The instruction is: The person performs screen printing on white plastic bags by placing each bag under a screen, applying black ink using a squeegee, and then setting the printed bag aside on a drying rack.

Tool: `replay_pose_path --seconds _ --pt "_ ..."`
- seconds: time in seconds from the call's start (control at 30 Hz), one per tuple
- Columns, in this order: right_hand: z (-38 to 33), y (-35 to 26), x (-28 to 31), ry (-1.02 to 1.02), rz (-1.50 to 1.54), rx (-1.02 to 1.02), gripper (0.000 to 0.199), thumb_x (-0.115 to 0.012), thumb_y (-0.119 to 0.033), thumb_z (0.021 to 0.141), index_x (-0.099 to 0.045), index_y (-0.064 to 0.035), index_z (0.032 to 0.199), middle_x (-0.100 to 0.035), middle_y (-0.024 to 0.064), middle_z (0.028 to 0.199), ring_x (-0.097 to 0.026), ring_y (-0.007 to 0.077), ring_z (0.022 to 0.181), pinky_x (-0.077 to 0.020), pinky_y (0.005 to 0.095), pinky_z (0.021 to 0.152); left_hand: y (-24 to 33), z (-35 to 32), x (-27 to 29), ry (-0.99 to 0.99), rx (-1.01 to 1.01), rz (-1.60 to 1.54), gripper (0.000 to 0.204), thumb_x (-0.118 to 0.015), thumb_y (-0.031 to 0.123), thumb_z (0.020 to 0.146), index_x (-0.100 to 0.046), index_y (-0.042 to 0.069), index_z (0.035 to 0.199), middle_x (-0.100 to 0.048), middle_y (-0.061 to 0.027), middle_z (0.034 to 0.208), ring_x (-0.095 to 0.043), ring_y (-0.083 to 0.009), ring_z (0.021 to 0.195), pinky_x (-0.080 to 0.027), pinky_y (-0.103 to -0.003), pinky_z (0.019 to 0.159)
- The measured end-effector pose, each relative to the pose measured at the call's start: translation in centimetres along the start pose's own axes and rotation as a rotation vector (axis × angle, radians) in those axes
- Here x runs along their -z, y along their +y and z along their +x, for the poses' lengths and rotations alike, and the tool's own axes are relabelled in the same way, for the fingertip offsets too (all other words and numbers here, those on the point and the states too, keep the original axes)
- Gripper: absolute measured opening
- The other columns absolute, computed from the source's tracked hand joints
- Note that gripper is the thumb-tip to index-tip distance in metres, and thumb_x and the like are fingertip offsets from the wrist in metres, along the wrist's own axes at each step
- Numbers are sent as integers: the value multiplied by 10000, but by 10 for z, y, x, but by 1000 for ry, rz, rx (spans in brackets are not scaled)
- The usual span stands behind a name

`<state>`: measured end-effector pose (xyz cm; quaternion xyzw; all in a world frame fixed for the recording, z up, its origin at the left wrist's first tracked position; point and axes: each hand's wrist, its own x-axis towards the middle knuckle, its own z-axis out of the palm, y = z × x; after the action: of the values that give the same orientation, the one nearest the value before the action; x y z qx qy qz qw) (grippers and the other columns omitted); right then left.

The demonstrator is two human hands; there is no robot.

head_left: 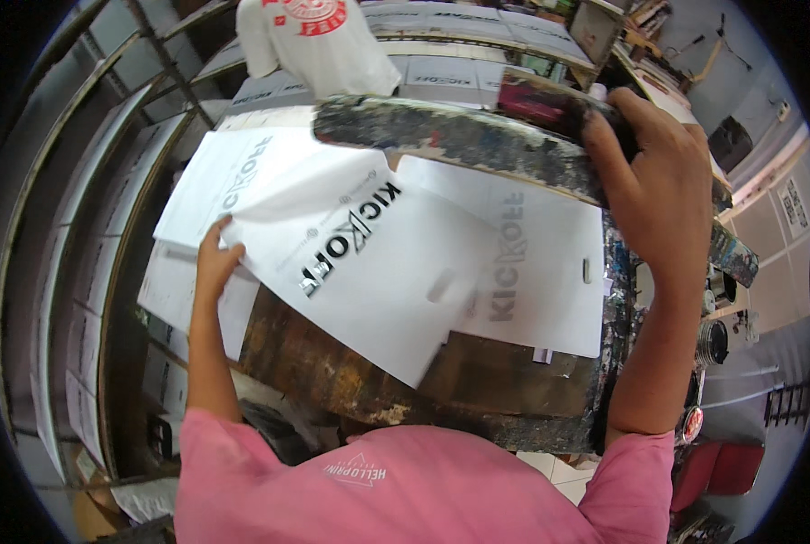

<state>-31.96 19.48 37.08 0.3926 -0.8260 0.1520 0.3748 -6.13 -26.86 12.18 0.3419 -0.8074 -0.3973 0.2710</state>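
My left hand (216, 258) is closed on the edge of a white die-cut bag (378, 290), its fingers pinching the left side. Black lettering and a handle slot show on this bag, which is raised at a slant and partly blurred. Beneath its right side, another white printed bag (550, 308) lies flat on the work table. My right hand (650, 177) grips the right end of a paint-smeared screen printing frame (459, 136), held above the table. Some of its fingers are hidden behind a dark bar. On the left rests a stack of white bags (210, 181).
The stained wooden table (323, 354) has a dark, paint-crusted right edge. Racks (106, 263) with white sheets stand at the left, and more printed bags (450, 77) lie on shelves behind. A person in a white shirt (319, 45) stands opposite. Cans (712, 343) are at right.
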Motion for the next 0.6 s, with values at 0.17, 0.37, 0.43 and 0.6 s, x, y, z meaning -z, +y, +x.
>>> replay_pose_path --seconds 0.17,0.37,0.43,0.6 --pt "-7 -14 6 -10 38 -60 379 -624 -388 913 -678 -16 957 -683 181 930 -593 385 881 -421 444 859 -85 75 87 120 -60 377 777 -678 82 706 -502 19 1460 -616 -264 1302 -702 -289 908 -575 -394 766" --pt "-28 -21 6 -142 -7 -200 575 -647 -330 884 -562 -49 1377 -683 248 1055 -621 403 966 -421 480 952 124 -19 -50 -295 2 -37 660 -763 333 895 -538 25 1433 -623 -160 1384 -554 -261 1318 -463 -413 1056" --pt "-51 -31 3 -171 42 -162 641 -650 -299 873 -504 -13 1428 -675 259 1078 -623 412 957 -415 498 961 154 -115 -80 -747 -254 -683 861 -764 334 908 -297 80 1585 -524 -147 1500 -456 -261 1419 -377 -421 1141" --pt "-162 -34 -18 -701 256 49 360 -730 -301 862 -704 -74 1141 -624 193 1125 -577 382 1058 -432 505 943 161 -233 -125 -616 545 -1664 1016 -437 777 921 -288 -44 1502 -487 -239 1438 -490 -370 1348 -355 -543 1181"
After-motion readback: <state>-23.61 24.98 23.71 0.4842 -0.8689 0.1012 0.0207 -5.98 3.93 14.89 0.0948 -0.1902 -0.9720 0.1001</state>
